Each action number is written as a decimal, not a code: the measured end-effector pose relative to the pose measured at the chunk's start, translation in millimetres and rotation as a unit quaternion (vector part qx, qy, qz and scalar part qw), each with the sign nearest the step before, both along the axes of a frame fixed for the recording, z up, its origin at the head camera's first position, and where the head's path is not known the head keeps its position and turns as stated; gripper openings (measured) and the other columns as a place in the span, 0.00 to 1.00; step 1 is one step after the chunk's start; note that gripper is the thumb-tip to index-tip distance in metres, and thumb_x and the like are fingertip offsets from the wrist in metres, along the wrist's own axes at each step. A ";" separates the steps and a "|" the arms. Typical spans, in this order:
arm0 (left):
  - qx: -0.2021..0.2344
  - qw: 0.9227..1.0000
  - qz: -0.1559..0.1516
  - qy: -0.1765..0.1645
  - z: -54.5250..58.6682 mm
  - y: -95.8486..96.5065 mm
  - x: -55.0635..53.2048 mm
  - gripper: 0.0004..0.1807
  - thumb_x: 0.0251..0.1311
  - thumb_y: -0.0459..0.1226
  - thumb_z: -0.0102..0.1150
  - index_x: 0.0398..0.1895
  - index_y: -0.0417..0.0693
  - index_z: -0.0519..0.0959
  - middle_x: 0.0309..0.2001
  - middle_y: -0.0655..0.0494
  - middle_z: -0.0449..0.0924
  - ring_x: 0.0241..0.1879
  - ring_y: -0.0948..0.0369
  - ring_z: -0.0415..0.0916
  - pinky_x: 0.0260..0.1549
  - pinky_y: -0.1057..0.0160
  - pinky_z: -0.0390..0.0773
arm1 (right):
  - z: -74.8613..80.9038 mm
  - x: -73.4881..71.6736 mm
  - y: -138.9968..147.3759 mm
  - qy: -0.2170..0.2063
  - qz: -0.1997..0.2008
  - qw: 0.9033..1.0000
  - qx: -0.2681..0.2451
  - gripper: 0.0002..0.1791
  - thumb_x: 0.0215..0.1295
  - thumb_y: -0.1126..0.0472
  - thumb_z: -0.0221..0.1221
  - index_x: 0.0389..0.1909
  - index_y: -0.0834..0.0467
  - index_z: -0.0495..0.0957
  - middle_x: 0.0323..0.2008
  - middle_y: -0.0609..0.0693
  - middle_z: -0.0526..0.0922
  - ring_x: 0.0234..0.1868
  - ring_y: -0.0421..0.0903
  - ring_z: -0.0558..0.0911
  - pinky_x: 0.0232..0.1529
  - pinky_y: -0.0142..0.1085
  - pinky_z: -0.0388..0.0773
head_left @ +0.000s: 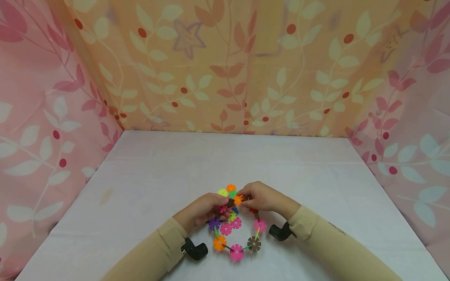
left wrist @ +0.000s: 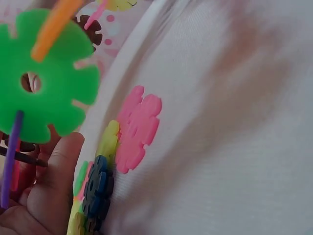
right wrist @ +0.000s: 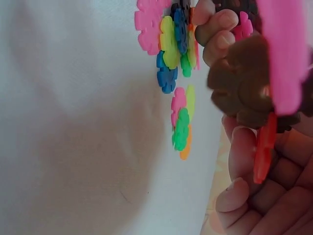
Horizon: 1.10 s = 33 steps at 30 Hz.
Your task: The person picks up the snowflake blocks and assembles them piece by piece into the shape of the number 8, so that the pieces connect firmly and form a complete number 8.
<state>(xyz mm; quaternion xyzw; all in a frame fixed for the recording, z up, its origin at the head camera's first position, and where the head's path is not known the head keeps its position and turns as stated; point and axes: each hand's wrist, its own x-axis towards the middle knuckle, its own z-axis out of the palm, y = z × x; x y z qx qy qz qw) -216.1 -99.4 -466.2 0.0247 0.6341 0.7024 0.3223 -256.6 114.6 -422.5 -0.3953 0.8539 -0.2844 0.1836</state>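
Note:
A chain of colourful plastic flower discs [head_left: 236, 252], slotted edge to edge, hangs in a loop between both hands. My left hand [head_left: 205, 208] pinches its left side, with a brown disc [head_left: 230, 203] at the thumb tip. My right hand [head_left: 263, 197] grips the other side, its fingertips beside an orange disc [head_left: 238, 200]. In the left wrist view a green disc [left wrist: 58, 107] of the chain is close to the camera. Curled right fingers lie behind a brown disc [right wrist: 237, 83] and a red disc [right wrist: 264, 152] in the right wrist view.
Loose flower discs lie on the white table [head_left: 158, 168] under and beyond the hands, among them a pink disc [head_left: 226, 228], a blue disc [right wrist: 167, 76] and a green disc [right wrist: 181, 129]. Patterned cloth walls [head_left: 225, 78] stand at the back and both sides.

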 end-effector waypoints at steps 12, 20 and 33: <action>-0.056 0.998 0.018 -0.004 2.9 1.9 0.2 0.20 0.56 0.42 0.60 0.42 0.32 0.79 0.29 0.50 0.81 0.29 0.60 0.78 0.38 0.59 0.79 | -1.1 0.0 -2.3 0.045 0.020 0.999 0.021 0.10 0.56 0.61 0.62 0.39 0.58 0.81 0.26 0.42 0.76 0.25 0.36 0.72 0.30 0.29 0.72; -0.098 0.995 -0.004 0.013 2.6 1.4 1.5 0.18 0.53 0.44 0.63 0.40 0.38 0.82 0.29 0.51 0.80 0.27 0.60 0.78 0.35 0.59 0.80 | -2.5 -0.6 -1.7 0.043 0.025 0.999 0.022 0.10 0.55 0.61 0.64 0.39 0.56 0.81 0.27 0.41 0.76 0.25 0.36 0.71 0.29 0.28 0.72; -0.106 0.993 -0.008 0.053 2.2 -1.9 6.5 0.14 0.52 0.38 0.64 0.42 0.40 0.82 0.36 0.51 0.82 0.29 0.61 0.77 0.33 0.61 0.79 | -4.0 -0.4 8.4 0.082 0.046 0.996 -0.010 0.13 0.57 0.60 0.62 0.44 0.55 0.80 0.29 0.41 0.75 0.27 0.35 0.71 0.31 0.27 0.72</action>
